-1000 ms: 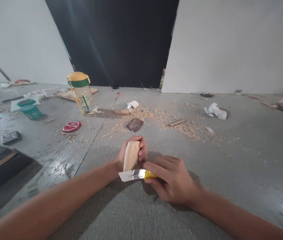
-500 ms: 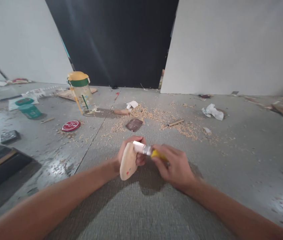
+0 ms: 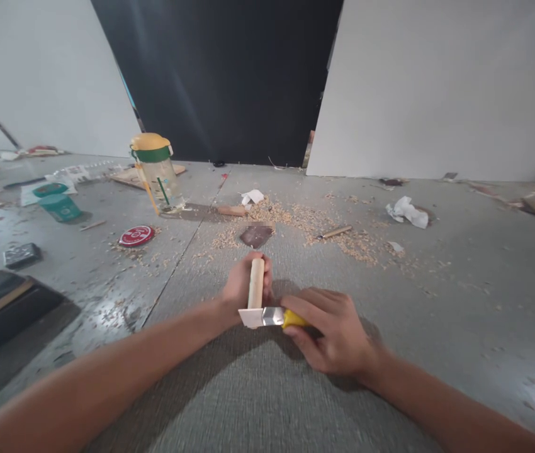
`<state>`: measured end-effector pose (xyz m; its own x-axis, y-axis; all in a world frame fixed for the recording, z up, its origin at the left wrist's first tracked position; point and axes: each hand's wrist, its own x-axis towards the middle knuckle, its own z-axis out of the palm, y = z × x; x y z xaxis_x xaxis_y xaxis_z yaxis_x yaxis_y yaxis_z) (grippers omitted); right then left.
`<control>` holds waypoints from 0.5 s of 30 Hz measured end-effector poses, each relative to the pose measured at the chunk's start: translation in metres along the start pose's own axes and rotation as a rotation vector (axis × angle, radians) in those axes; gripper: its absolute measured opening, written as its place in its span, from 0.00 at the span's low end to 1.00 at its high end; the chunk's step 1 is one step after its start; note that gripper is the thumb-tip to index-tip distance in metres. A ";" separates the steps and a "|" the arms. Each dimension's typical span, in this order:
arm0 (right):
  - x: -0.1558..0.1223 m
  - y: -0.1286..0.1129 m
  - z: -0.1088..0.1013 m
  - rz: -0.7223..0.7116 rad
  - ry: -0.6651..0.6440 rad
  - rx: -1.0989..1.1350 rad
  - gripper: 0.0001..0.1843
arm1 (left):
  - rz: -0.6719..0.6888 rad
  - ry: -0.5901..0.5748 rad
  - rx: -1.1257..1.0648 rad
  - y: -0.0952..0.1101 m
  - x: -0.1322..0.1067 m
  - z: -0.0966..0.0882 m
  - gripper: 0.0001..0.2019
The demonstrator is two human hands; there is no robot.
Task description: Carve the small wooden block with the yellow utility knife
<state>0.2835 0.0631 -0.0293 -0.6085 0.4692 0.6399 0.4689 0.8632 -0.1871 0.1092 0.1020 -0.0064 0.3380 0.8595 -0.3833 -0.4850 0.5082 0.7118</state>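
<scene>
My left hand point(image 3: 242, 283) is closed around a pale piece of wood point(image 3: 257, 283), whose narrow edge faces me. In my right hand point(image 3: 331, 327) is the yellow handle of a utility knife point(image 3: 274, 316) with a broad, slanted blade. The blade lies across the near end of the wood, pointing left, and seems to touch it. Beyond my hands, a brown flat piece point(image 3: 257, 235) rests on the floor among wood shavings point(image 3: 296, 217). A wooden-handled tool point(image 3: 337, 231) lies to its right.
A clear bottle with a yellow lid point(image 3: 157, 173) stands at the back left. Nearer are a red round lid point(image 3: 136, 236), a teal container point(image 3: 60, 206), and a black box point(image 3: 0, 311). Crumpled tissue point(image 3: 408, 211) lies right. A dark panel point(image 3: 220, 82) and white panels close off the back.
The wood has turned from showing its broad face to showing its narrow edge. My right hand has brought the knife toward me, from the wood's upper part to its near end.
</scene>
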 end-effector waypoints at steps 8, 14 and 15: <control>-0.003 0.001 0.002 -0.008 0.004 0.028 0.11 | -0.001 0.045 0.050 0.001 -0.001 0.003 0.20; -0.002 0.003 0.002 -0.029 0.017 -0.009 0.11 | -0.009 0.017 0.069 0.001 -0.002 0.003 0.21; -0.002 0.003 0.002 -0.033 0.022 -0.019 0.11 | -0.009 0.013 0.068 0.001 -0.001 0.003 0.21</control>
<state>0.2843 0.0650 -0.0324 -0.6101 0.4359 0.6616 0.4608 0.8745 -0.1512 0.1101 0.1014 -0.0034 0.3312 0.8558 -0.3975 -0.4257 0.5115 0.7465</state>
